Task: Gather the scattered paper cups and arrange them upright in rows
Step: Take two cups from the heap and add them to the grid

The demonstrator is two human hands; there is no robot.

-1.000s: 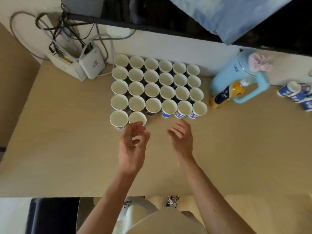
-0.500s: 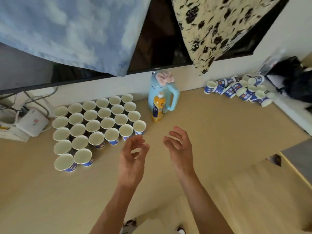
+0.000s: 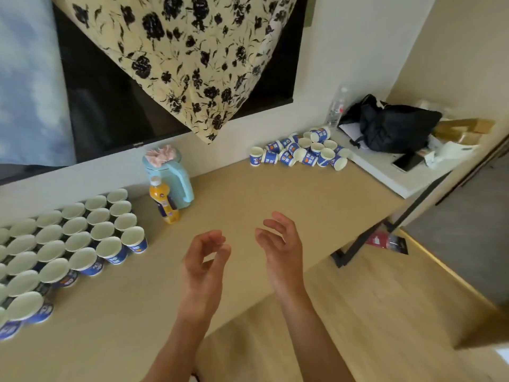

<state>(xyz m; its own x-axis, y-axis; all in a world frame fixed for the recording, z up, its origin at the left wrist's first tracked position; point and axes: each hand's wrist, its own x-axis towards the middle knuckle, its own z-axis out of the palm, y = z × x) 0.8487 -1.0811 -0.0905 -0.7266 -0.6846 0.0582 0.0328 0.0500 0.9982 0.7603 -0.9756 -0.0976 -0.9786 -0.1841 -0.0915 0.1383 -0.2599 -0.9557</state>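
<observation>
Several blue-and-white paper cups stand upright in rows on the left part of the beige table. A loose heap of the same cups lies at the table's far right corner, many on their sides. My left hand hovers over the table's front middle, fingers loosely curled, holding nothing. My right hand is beside it, fingers relaxed and empty. Both hands are well short of the heap.
A light blue kettle with a pink cloth on top and an orange drink bottle stand between rows and heap. A white side table holds a black bag, phone and water bottle. Floor lies right.
The view has swung right from the arranged rows toward the heap of loose cups. Both hands have stayed empty in front of me, moving rightward with the view.
</observation>
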